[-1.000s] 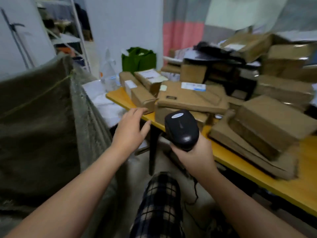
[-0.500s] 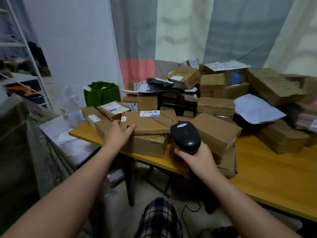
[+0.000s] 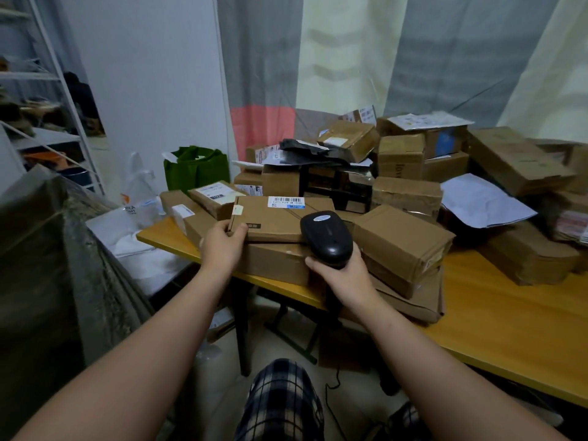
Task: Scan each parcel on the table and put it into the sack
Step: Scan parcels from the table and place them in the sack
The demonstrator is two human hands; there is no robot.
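Since half a second ago the left hand (image 3: 222, 246) has gone from lying on the left edge of the flat cardboard parcel (image 3: 280, 222) to pinching its near left corner, thumb on top and fingers curled out of sight underneath. The right hand (image 3: 345, 276) is wrapped round the handle of the black barcode scanner (image 3: 327, 238), whose head now overlaps the parcel's near right corner in the head view. That parcel lies flat on top of a thicker brown box (image 3: 273, 265) at the front edge of the yellow table (image 3: 509, 329), and a white barcode label (image 3: 286, 201) sits at its far edge, facing up. Just to the right a taped brown carton (image 3: 402, 243) rests tilted on other boxes, and a heap of cardboard parcels fills the table behind. The grey-green sack (image 3: 79, 265) stands open at the left, beside the table's end, with a green bag (image 3: 195, 168) farther back near the wall.
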